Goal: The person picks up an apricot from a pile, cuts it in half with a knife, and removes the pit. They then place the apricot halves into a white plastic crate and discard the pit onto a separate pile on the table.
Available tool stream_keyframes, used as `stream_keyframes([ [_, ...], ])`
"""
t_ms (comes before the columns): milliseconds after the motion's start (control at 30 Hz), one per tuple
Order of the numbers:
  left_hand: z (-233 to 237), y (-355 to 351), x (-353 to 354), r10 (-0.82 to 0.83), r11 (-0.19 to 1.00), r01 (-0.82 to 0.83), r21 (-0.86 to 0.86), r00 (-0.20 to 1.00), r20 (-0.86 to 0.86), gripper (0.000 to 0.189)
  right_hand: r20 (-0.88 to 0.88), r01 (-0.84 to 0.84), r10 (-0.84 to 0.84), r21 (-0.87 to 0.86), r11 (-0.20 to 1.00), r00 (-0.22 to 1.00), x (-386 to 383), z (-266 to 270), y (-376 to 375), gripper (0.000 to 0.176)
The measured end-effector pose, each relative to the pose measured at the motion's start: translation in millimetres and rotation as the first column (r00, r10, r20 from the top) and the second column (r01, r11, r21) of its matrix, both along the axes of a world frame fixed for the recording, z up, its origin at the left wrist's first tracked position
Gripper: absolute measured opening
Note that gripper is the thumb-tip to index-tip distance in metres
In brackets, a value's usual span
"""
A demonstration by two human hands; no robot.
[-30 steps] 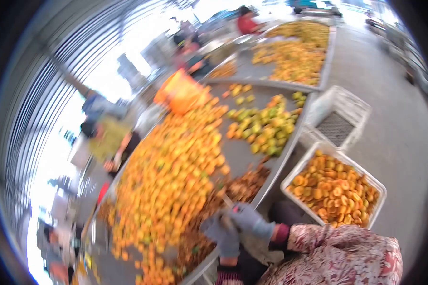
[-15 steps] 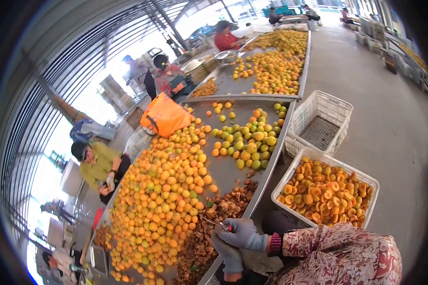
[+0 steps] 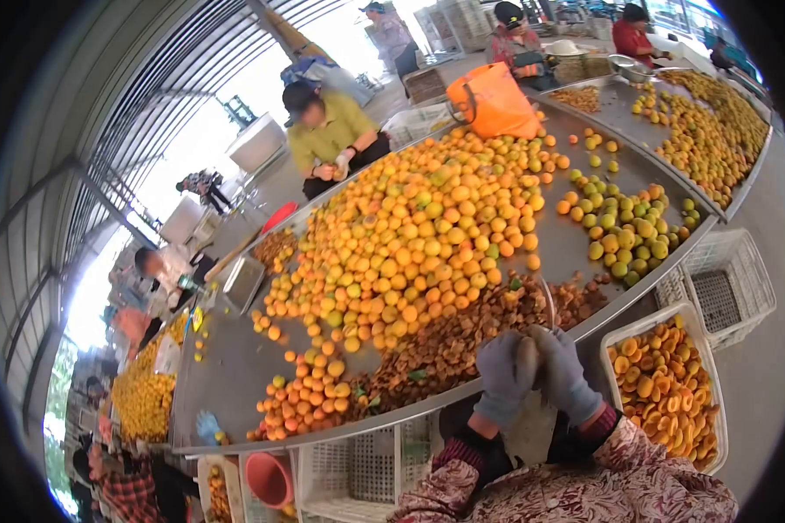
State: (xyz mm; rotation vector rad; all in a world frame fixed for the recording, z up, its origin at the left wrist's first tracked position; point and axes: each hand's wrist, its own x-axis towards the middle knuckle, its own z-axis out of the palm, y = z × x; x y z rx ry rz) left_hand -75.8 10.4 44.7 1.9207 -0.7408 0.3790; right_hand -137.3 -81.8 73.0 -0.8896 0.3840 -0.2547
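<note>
Hands: your left hand (image 3: 504, 373) and right hand (image 3: 567, 370), both in grey fabric gloves, meet at the near edge of the grey metal table (image 3: 227, 375). Right fingers appear curled round a thin, curved, blade-like tool (image 3: 548, 301), which points away from you over the far side of the gloves. Left fingers are bent; you cannot tell whether they enclose anything.

Risk (judged): with the hands this close, a slip on damp fabric could send the tool into your left glove. A knock to the mound of round, smooth orange fruit (image 3: 410, 235) could roll pieces down.

Materials: crumbly, ragged brown scraps (image 3: 462, 340) lie just beyond the gloves. Right: a white plastic crate (image 3: 708, 362) holds cupped, moist-looking orange halves (image 3: 672, 392).
</note>
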Motion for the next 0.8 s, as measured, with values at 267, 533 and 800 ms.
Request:
stream_keyframes([
  [267,19,11,-2,-0.062,0.945,-0.093,0.315,0.891,0.449,0.027,-0.034,0.018,-0.018,0.009,1.0,0.999,-2,-5,7,0.021],
  [533,0,2,-23,-0.006,0.997,0.007,0.079,1.0,-0.004,0.029,0.007,0.207,-0.207,-0.087,0.974,0.978,8,-27,13,0.016],
  [800,-1,-13,-18,-0.021,0.982,-0.091,-0.164,0.817,-0.577,0.036,0.096,0.267,-0.249,-0.363,0.893,0.964,17,-23,12,0.017],
])
